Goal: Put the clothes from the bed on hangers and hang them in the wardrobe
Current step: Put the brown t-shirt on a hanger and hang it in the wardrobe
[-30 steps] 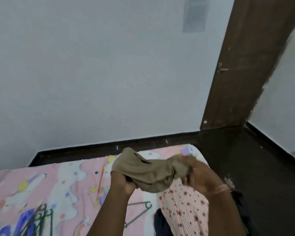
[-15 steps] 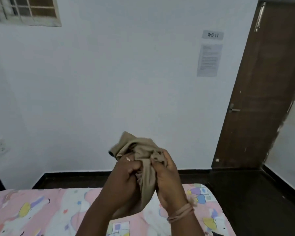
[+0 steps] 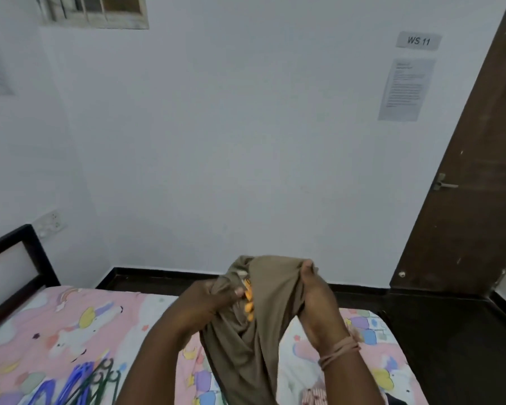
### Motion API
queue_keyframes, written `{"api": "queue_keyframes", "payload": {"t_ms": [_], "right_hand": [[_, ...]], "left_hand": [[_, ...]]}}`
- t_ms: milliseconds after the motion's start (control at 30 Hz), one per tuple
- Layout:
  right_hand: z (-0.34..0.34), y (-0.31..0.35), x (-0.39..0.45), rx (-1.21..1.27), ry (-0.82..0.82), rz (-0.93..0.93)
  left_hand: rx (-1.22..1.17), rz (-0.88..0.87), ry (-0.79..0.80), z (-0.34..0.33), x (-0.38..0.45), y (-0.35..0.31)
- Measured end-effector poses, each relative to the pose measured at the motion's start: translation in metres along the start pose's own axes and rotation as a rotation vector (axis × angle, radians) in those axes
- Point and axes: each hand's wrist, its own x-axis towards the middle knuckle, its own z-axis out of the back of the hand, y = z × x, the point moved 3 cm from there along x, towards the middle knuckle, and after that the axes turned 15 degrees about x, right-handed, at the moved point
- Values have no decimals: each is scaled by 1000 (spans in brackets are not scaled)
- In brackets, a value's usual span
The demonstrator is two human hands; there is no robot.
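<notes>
- Olive-brown garment [image 3: 254, 346] held up in the air over the bed [image 3: 70, 325], approx centre-bottom of view; bunched at the top, rest hangs down betw the two forearms.
- Orange print marks [image 3: 248, 302] show on the cloth just below the top fold, near the left thumb.
- Left hand [image 3: 211, 299]: grip pinched on the garment's upper left edge, fingers curled into the fabric, thumb nail visible vs the cloth.
- Right hand [image 3: 316, 299]: grip closed on the upper right edge, fingertips tucked over the top of the fabric, back of hand twd camera. Pinkish thread band [image 3: 338, 350] round the wrist.
- Both hands near each other, cloth stretched a little betw them.
- Bed below: pink sheet w/ unicorn & rainbow cartoon print. Dark headboard frame [image 3: 15, 258] at left.
- Hangers [image 3: 79, 384], blue and dark green, lie in a pile on the sheet at bottom left, well apart from the garment.
- Red-striped/patterned cloth [image 3: 313, 397] peeks at bottom edge, right of the garment; too little seen to say what it is.
- White wall behind; wall socket [image 3: 48, 223] left by the headboard, vent window [image 3: 94, 10] top left.
- "WS 11" label [image 3: 418, 40] and a printed sheet [image 3: 405, 89] under it on the wall, text too small to read.
- Brown door [image 3: 473, 171] at right w/ metal handle [image 3: 443, 182]; dark floor [image 3: 435, 331] betw bed and door.
</notes>
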Motion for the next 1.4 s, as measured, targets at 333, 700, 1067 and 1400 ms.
{"api": "queue_keyframes", "payload": {"t_ms": [333,700,1067,1400], "right_hand": [[62,47,4,-502,-408,290],[-1,2,-33,-795,432,82],[31,10,-28,-696,-15,350],[34,7,-52,65,407,-172]], "left_hand": [[-299,-27,-536,26,0,-1],[317,-336,-100,-20,-14,-49],[409,-343,-380,10,-24,-21],[73,-314,-474,17,-28,-12]]}}
